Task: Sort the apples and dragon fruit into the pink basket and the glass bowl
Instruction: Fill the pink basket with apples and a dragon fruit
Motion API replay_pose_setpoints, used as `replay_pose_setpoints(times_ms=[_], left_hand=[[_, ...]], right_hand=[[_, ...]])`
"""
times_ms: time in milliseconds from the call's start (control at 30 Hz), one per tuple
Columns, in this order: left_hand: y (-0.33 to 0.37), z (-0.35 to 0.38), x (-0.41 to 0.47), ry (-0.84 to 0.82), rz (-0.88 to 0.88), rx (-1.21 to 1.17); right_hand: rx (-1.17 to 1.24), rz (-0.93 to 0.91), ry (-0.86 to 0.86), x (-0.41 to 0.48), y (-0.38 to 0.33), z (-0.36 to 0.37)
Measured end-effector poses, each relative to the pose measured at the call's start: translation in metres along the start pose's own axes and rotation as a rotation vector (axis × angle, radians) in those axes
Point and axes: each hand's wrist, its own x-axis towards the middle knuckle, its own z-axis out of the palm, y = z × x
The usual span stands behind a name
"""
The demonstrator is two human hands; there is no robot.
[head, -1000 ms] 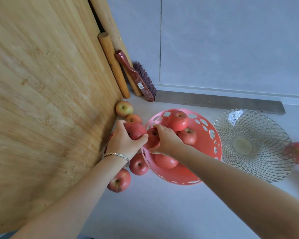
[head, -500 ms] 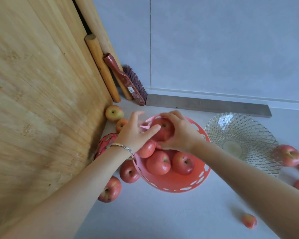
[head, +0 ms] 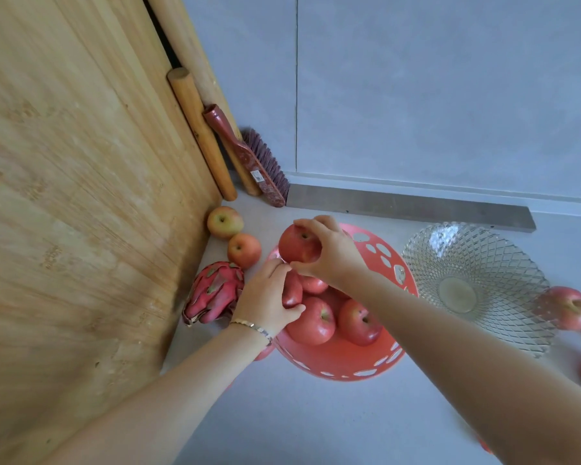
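Over the pink basket, apples are being added by both hands.
One apple is gripped by the right hand, another by the left hand; the glass bowl sits empty, presumably reserved for the dragon fruit.

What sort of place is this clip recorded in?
Probably a home kitchen counter, though that is a guess. A large wooden board leans upright at the left with a rolling pin and a hand brush propped in the corner, against a pale panelled wall. Fruit lies on the smooth light surface.
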Motion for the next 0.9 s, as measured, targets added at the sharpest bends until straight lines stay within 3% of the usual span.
replay_pose_setpoints(times_ms=[267,433,533,733,900], left_hand=[[-0.002,0.001,-0.017,0.059,-0.037,-0.074],[-0.002,0.001,-0.016,0.072,-0.056,0.042],[0.002,-0.003,-0.012,0.038,-0.083,-0.036],[0.007,-0.01,-0.007,-0.03,-0.119,-0.025],[0.008,-0.009,-0.009,-0.112,-0.075,0.093]], right_hand=[[-0.429,-0.12,-0.108,-0.005,0.003,0.015],[-0.441,-0.198,-0.189,-0.012,0.006,0.007],[-0.4,-0.227,-0.17,-0.014,0.006,0.002],[-0.422,-0.189,-0.117,-0.013,0.01,0.012],[-0.453,-0.184,-0.175,-0.01,0.006,0.006]])
